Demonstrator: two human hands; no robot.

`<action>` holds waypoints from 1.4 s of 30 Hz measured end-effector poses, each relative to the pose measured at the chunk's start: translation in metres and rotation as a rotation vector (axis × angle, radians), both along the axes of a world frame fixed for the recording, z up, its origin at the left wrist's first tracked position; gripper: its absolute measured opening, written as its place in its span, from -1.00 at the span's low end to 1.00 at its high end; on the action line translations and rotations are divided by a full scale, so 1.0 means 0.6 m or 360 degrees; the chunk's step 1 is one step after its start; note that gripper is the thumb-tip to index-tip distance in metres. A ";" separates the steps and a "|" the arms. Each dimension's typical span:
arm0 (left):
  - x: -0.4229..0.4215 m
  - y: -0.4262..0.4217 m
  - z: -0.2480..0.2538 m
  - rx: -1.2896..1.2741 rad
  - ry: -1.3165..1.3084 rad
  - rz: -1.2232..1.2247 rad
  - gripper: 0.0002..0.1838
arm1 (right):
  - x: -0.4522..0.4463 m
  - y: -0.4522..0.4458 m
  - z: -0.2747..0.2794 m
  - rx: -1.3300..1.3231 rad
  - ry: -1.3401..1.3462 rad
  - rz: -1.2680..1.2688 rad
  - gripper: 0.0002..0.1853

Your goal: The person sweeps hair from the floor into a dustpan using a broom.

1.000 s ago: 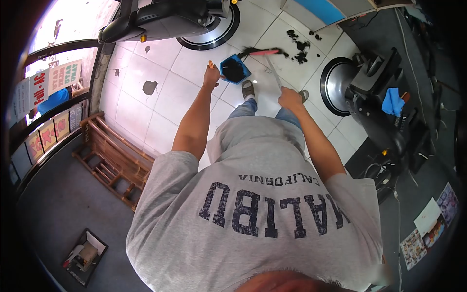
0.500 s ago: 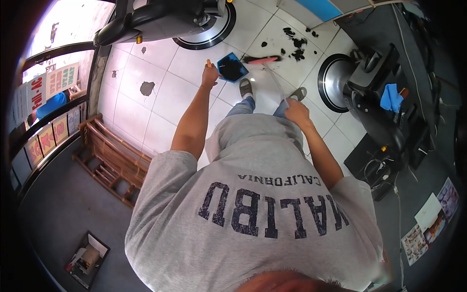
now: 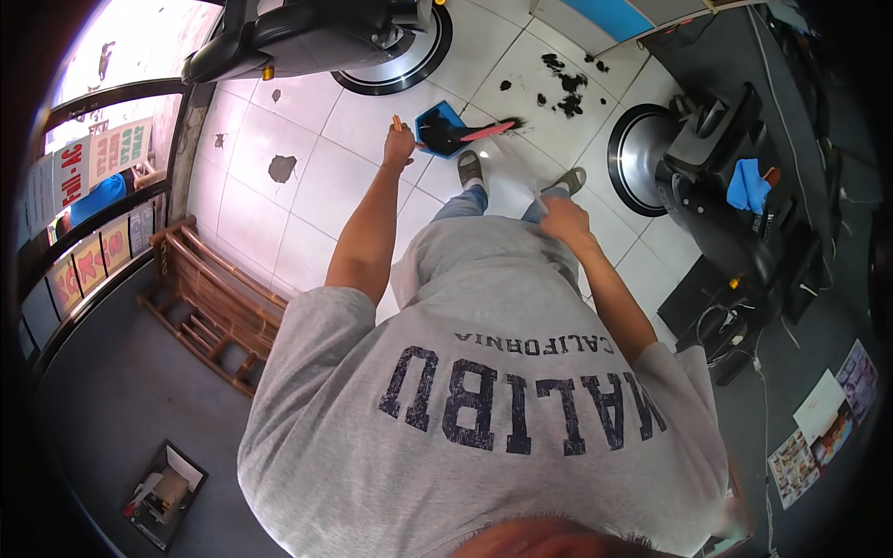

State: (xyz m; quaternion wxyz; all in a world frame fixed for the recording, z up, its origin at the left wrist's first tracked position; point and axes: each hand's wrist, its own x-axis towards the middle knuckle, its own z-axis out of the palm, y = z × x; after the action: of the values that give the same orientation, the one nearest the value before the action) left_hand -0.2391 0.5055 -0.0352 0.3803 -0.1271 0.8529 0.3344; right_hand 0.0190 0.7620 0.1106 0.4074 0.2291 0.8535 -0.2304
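My left hand is closed around the orange-tipped handle of a blue dustpan, which rests on the white tiles with dark, hair-like clumps in it. My right hand grips the pale stick of a broom. The pink broom head lies slantwise at the dustpan's right side, its dark bristles partly over the pan's opening. Beyond the broom, several loose black clumps are scattered on the floor. The broom's stick is faint and blurred.
A black chair on a round metal base stands ahead to the left. Another round chair base is at right, with a blue cloth nearby. At left is a wooden bench; a broken tile patch marks the floor.
The broom head has swung left and tilted, from beside the dustpan to its opening. My right hand has shifted slightly left. The dustpan stays nearly in place.
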 end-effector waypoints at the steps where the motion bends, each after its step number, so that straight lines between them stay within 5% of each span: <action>1: -0.002 0.003 0.009 -0.0010 0.0015 -0.0053 -0.72 | 0.001 -0.006 0.004 0.0022 0.0018 0.0010 -0.46; 9: 0.006 0.002 0.010 0.0083 -0.0203 0.0145 -0.62 | -0.007 -0.038 -0.121 -0.0020 0.0092 -0.0042 -0.38; 17: 0.000 -0.011 -0.004 0.0126 -0.0189 0.0197 -0.62 | -0.008 0.045 0.007 -0.0222 0.0053 -0.0491 -0.44; 23: 0.011 0.005 0.001 0.0120 -0.0141 0.0250 -0.66 | -0.066 0.043 -0.143 -0.0074 0.0275 -0.0296 -0.57; 26: 0.013 -0.017 -0.050 0.0085 -0.0016 -0.0053 -0.65 | -0.078 0.030 -0.223 -0.0235 0.0188 -0.0219 -0.59; 32: 0.011 -0.020 -0.014 0.0121 -0.0195 0.0199 -0.64 | -0.034 0.018 -0.082 -0.0845 0.0039 -0.1089 -0.52; 42: 0.007 -0.015 0.020 0.0121 -0.0264 0.0238 -0.65 | -0.031 -0.032 -0.136 -0.1124 0.0209 -0.1589 -0.33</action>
State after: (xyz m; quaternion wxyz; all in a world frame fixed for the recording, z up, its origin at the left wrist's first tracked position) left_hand -0.2348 0.4966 -0.0234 0.4281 -0.2032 0.7933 0.3823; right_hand 0.0002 0.7431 0.0291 0.2482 0.4376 0.5386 -0.6758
